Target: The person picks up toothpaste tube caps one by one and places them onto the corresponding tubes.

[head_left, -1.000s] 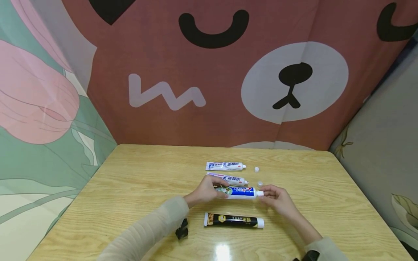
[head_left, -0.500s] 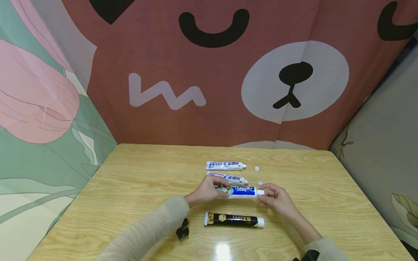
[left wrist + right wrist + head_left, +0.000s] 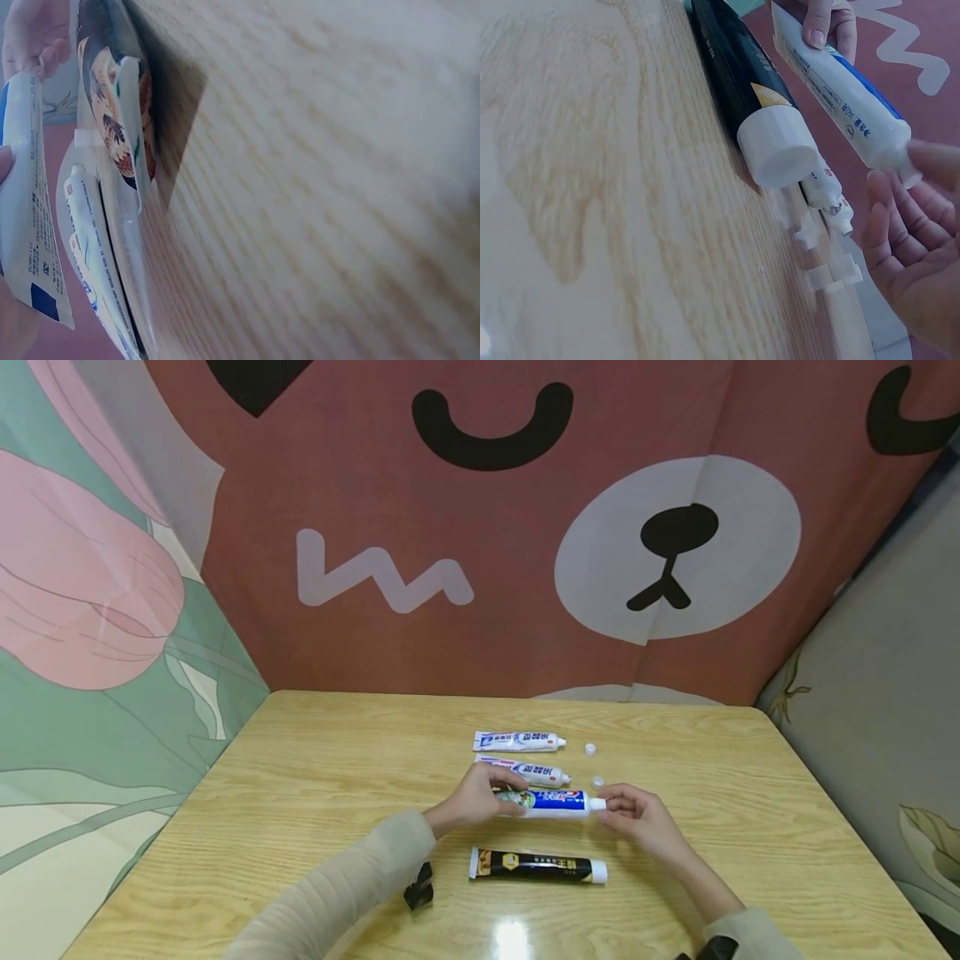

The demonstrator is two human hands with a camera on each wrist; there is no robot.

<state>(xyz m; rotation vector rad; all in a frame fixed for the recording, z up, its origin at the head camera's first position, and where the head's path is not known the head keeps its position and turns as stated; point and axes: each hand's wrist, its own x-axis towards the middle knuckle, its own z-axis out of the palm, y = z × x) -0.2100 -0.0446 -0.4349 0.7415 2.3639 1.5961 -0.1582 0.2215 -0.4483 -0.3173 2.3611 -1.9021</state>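
Observation:
A blue and white toothpaste tube (image 3: 558, 803) is held just above the table, lying level with its white cap (image 3: 597, 804) to the right. My left hand (image 3: 472, 795) grips its flat end between thumb and fingers. At the other end, my right hand (image 3: 641, 818) pinches the cap; the right wrist view shows thumb and fingertips around the cap (image 3: 906, 169). Behind it lie two white toothpaste tubes, one farther back (image 3: 517, 742) and one nearer (image 3: 546, 775), both with bare nozzles. The nearer one is partly hidden by my left hand.
A black toothpaste tube (image 3: 536, 866) with its white cap on lies in front of my hands. Two small loose caps, a far one (image 3: 590, 749) and a near one (image 3: 597, 782), sit right of the white tubes. Printed cloth (image 3: 480, 643) hangs behind the wooden table (image 3: 337, 752).
My right fingers shift slightly around the cap. The tube and my left hand stay almost in place; the other tubes and caps have not moved.

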